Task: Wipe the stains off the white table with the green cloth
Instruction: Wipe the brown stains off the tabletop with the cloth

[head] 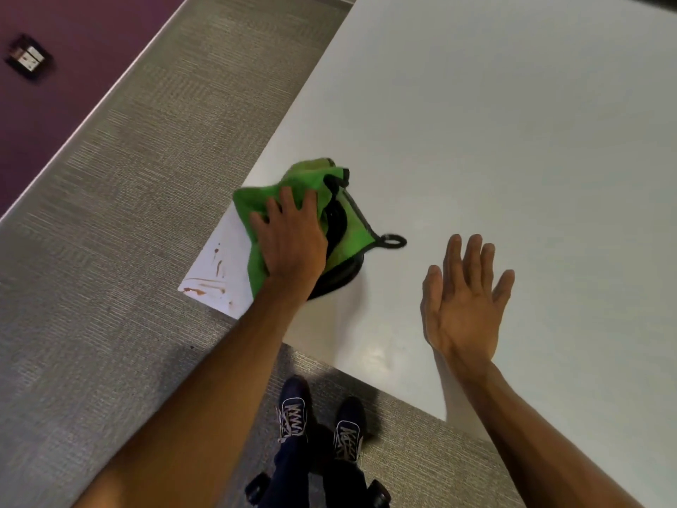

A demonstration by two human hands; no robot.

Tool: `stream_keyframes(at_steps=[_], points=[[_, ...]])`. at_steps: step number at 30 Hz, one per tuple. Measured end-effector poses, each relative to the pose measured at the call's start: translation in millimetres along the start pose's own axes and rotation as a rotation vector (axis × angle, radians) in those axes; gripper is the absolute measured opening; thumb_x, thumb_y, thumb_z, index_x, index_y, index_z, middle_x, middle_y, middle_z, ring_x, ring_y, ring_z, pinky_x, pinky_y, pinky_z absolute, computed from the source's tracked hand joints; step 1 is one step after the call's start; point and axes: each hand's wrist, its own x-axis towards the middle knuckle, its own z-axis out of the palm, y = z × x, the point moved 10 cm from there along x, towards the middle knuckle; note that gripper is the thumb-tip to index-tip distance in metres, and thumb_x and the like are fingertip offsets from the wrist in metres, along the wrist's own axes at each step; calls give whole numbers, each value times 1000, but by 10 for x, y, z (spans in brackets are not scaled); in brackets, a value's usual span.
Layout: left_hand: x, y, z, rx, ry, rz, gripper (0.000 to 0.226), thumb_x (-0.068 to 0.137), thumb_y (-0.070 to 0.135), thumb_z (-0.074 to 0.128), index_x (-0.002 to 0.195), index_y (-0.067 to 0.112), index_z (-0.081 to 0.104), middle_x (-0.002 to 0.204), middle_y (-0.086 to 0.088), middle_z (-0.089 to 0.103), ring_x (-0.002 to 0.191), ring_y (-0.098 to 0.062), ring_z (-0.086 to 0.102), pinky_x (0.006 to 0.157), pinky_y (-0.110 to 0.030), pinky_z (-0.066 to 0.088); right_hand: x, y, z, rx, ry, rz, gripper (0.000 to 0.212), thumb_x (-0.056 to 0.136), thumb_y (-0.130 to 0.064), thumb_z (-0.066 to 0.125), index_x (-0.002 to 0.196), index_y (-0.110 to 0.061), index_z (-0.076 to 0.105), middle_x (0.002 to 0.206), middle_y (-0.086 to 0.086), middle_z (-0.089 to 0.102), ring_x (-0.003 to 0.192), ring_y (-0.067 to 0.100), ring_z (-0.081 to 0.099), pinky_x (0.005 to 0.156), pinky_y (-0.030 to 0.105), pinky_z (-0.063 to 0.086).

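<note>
At a corner of the white table (476, 122), the green cloth (256, 207) is being pressed beside brown stains (205, 284) | left hand (289, 240) being laid flat-fingered on it | right hand (465, 306) being held spread, empty, over the table.

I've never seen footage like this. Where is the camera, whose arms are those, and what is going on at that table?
There is no machine here, just a person. The single picture comes from a wide-angle camera worn on their head. It looks forward and down, so you see their own bare arms and, at the bottom, their shoes on the grey carpet.

The left hand lies on a crumpled green cloth with black trim, pressing it onto the white table. The right hand is spread open over the table and holds nothing.

Brown stains streak the table's near corner, just to the left of the cloth. They have not been wiped yet.
</note>
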Motion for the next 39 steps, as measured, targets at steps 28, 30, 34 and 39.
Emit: stream_keyframes(at_steps=[28,30,34,39], points=[[95,14,-15,41,-15,-41,40,82,18,63,120,23,53,120,-14,56,100,-33,56,83,-46,41,-6,22,78,48,-26,-2,64,107,-50,7,166,-25,4,176,2,0,163,22,-6,129,61,2],[-184,62,-31,49,-51,-9,42,82,22,65,121,21,51,121,-15,55,103,-33,55,86,-46,41,-9,23,58,46,-25,2,65,107,-50,6,166,-24,4,176,3,-1,163,23,-7,129,61,1],[-848,155,-87,24,-82,95,45,77,23,69,119,20,53,108,-13,56,94,-31,52,78,-43,41,-14,2,22,17,-42,1,64,108,-47,8,166,-22,6,175,6,2,163,25,-5,129,61,3],[-760,156,-58,36,-66,152,40,78,22,66,115,19,50,101,-10,53,85,-27,49,72,-40,41,-14,17,13,-2,-33,17,62,109,-46,9,166,-21,8,175,8,5,163,26,-3,130,60,4]])
